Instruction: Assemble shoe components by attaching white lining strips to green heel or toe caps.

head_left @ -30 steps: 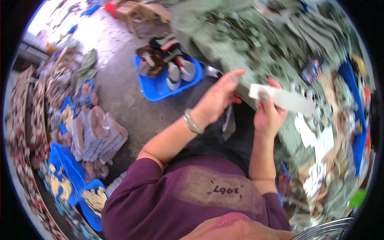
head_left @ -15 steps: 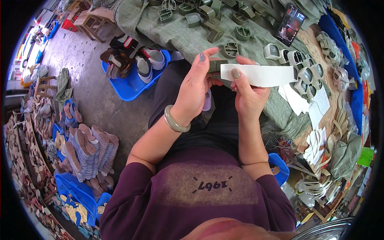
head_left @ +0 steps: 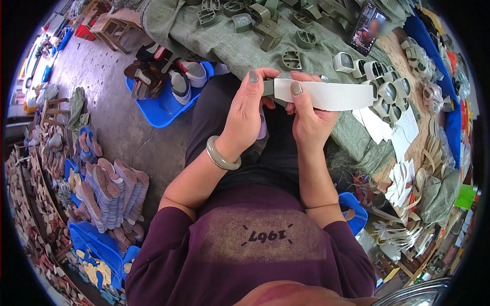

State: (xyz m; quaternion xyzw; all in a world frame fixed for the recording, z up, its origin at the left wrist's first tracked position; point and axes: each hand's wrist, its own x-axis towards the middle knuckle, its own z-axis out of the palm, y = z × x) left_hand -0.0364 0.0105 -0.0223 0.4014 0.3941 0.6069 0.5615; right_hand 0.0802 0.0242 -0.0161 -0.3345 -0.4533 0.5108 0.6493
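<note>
At 8 o'clock we are seeing a blue bin [head_left: 89,235] holding cream cut pieces [head_left: 99,271]; its walls are presumably containing small loose parts. Between 8 and 9 o'clock, footbed-shaped pieces [head_left: 112,194] are standing packed together, apparently bracing one another. At 10 o'clock a blue tub [head_left: 166,120] is resting on the floor, containing brown footwear [head_left: 145,76] and grey-and-white shoes [head_left: 191,74].

At 12 o'clock we are gripping an olive piece [head_left: 268,88] in the left hand [head_left: 246,109]: the thumb is lying along the near side, while the fingers are partly hidden. We are probably steadying it there so that its end is facing the strip. Olive openwork parts [head_left: 292,60] are lying beyond, on a green woven sheet [head_left: 173,23] that is presumably covering the surface beneath.

At 2 o'clock we are pinching a white strip [head_left: 332,96] in the right hand [head_left: 314,120], thumb above and fingers below, near its left end; its free length is extending rightward. The strip is meeting the olive piece, but we are not able to tell whether they are joined.

At 4 o'clock a small blue bin [head_left: 360,206] is holding something tan. Toward 2 o'clock, a phone [head_left: 366,29] is leaning with its screen facing us, likely for viewing, and pale hollow units [head_left: 386,92] are sitting grouped, perhaps for easy reach.
</note>
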